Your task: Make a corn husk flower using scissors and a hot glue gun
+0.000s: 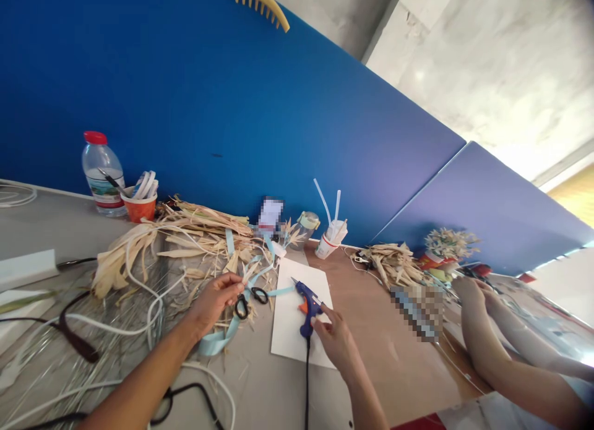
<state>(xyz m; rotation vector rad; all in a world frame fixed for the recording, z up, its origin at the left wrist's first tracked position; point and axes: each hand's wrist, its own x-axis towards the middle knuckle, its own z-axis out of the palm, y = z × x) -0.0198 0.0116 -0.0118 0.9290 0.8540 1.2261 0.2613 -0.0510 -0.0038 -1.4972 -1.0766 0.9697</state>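
Glue gun [307, 303] is laid on the white sheet [290, 337], nozzle angled up-left, toward the left-hand side. Thumb and fingers of the right hand [336, 337] are set against its handle and rear end; whether a full grip is closed cannot be told. A pale strip [250, 271], apparently husk, is pinched in the fingertips of the left hand [220, 297], just above the black-handled scissors [253, 290] and beside the light blue ribbon [216, 344]. Heat at the nozzle can't be read from here, so it should be treated as hot. If the gun is lifted, best gripped fully round the handle, with the trigger left unpressed until the tip is lined up. The strip should be held by its far end so bare fingertips are kept off any glue; husk looks thin and probably creases if squeezed hard. Small dabs are likely to bond better than a long bead. Drips are best caught on the sheet, not on the table. Ribbon end is lying near the nozzle: should be cleared first. Slack should be left in the black cord [307, 380], run down from the handle. Scissors are best slid aside so the left wrist isn't snagged.
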